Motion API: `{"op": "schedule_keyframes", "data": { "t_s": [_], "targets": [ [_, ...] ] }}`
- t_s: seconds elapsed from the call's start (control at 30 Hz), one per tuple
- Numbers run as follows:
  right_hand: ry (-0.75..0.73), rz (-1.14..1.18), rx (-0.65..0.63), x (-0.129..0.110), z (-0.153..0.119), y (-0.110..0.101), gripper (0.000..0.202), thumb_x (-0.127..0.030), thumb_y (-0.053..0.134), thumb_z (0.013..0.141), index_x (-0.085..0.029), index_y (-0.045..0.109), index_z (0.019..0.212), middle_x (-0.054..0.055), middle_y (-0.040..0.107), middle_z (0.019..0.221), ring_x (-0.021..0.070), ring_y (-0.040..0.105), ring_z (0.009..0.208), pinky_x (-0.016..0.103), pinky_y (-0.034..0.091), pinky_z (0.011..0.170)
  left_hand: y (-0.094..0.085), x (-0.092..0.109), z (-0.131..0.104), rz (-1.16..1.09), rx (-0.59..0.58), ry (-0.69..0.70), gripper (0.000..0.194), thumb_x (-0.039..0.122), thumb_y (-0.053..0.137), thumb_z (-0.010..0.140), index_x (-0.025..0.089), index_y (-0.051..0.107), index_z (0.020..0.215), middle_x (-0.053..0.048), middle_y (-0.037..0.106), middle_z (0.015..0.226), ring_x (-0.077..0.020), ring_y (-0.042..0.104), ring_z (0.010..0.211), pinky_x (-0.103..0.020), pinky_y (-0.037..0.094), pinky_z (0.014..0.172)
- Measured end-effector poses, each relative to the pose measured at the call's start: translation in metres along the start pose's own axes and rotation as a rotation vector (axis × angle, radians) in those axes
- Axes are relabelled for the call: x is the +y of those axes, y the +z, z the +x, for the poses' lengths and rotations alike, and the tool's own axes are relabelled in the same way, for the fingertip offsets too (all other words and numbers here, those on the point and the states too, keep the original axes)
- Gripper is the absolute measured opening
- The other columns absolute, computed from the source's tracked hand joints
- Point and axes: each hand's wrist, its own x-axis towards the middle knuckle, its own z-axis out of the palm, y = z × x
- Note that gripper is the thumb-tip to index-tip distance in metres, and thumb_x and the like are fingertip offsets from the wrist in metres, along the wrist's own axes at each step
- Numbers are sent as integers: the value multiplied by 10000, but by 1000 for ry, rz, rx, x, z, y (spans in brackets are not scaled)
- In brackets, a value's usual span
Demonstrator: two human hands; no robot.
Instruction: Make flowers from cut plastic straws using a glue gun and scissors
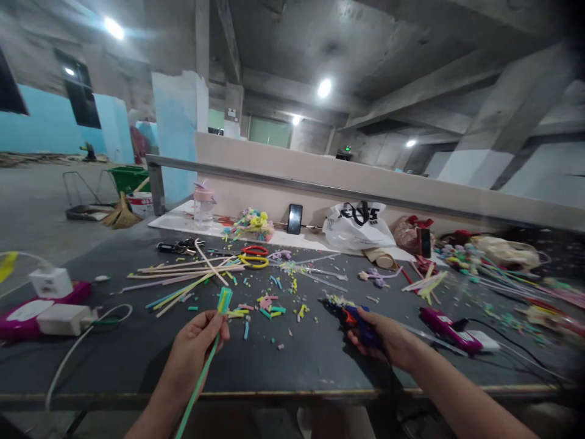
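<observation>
My left hand (200, 342) is closed, pinching a long green chenille stem (201, 381) topped by a small upright bundle of green and yellow pieces (224, 300). Over to the right, my right hand (381, 335) wraps around a blue and orange glue gun (363, 326), its nozzle pointing left. A cord hangs below that hand. Between the hands lie short cut pieces (269, 305) in pink, yellow and green. Long loose stems (183, 274) are spread beyond my left hand, close to yellow-handled scissors (253, 261) and a red-handled pair (255, 250).
Clear glue sticks (322, 280) lie mid-table. A phone (295, 219) leans at the back beside a white plastic bag (359, 225) and a pink-lidded bottle (203, 204). Power strips sit at the left (27, 314) and right (450, 330), with trailing cables.
</observation>
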Motion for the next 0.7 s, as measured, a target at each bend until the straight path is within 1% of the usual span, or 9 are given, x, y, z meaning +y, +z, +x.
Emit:
{"op": "schedule_keyframes", "data": {
  "t_s": [0.07, 0.17, 0.2, 0.27, 0.37, 0.43, 0.5, 0.57, 0.7],
  "targets": [
    [-18, -228, 69, -12, 2, -9, 356, -431, 489, 814, -159, 558, 595, 79, 582, 470, 176, 562, 417, 283, 437, 436, 1, 2, -1, -20, 19, -10, 250, 366, 683, 663, 138, 600, 723, 32, 564, 538, -48, 422, 482, -136, 334, 459],
    [-162, -536, 174, -34, 1, -6, 320, -293, 614, 725, -191, 483, 451, 51, 533, 423, 211, 587, 504, 308, 420, 532, 3, 4, 0, -39, 19, -8, 248, 362, 683, 665, 134, 596, 709, 32, 561, 531, -43, 407, 469, -129, 317, 436],
    [-238, -616, 191, -40, 0, 2, 301, -240, 630, 700, -192, 478, 444, 54, 554, 467, 220, 603, 584, 308, 415, 586, 3, 5, 0, -42, 9, -6, 247, 359, 682, 666, 131, 598, 706, 30, 560, 530, -43, 409, 473, -128, 316, 436],
    [-409, -746, 189, -48, -4, 32, 215, -206, 604, 704, -189, 525, 504, 58, 606, 593, 225, 603, 725, 301, 393, 666, 2, 5, 1, -46, -2, -9, 246, 357, 685, 662, 129, 603, 704, 29, 557, 529, -46, 417, 480, -128, 322, 440],
    [-634, -873, 83, -46, -8, 98, 88, -207, 545, 744, -224, 622, 705, 19, 649, 749, 188, 583, 806, 260, 375, 712, 2, 4, 0, -43, -1, -22, 245, 358, 686, 658, 135, 600, 711, 33, 554, 525, -47, 419, 467, -133, 320, 437],
    [-736, -920, 46, -41, -7, 138, 153, -163, 499, 762, -236, 631, 788, 13, 650, 845, 167, 573, 845, 240, 371, 728, 2, 3, 0, -40, -9, -7, 239, 355, 675, 670, 133, 594, 710, 33, 549, 516, -43, 397, 440, -138, 290, 415],
    [-791, -952, 43, -34, -3, 165, 174, -137, 488, 761, -221, 630, 818, 36, 632, 904, 179, 564, 875, 253, 368, 736, 3, 3, 1, -30, -12, 5, 241, 356, 667, 675, 128, 593, 704, 30, 546, 502, -43, 380, 418, -147, 263, 398],
    [-819, -968, 47, -29, 2, 177, 159, -131, 512, 745, -203, 624, 832, 61, 608, 934, 201, 557, 883, 278, 368, 727, 5, 4, 1, -14, 1, 0, 253, 365, 673, 659, 128, 596, 700, 28, 544, 488, -47, 376, 406, -156, 251, 393],
    [-831, -928, 0, -21, 15, 177, 139, -98, 597, 660, -192, 612, 761, 50, 594, 867, 203, 563, 805, 287, 365, 682, 8, 5, 2, 35, -8, -13, 268, 380, 676, 643, 127, 595, 682, 27, 538, 470, -47, 367, 395, -163, 235, 393]
  ]
}}
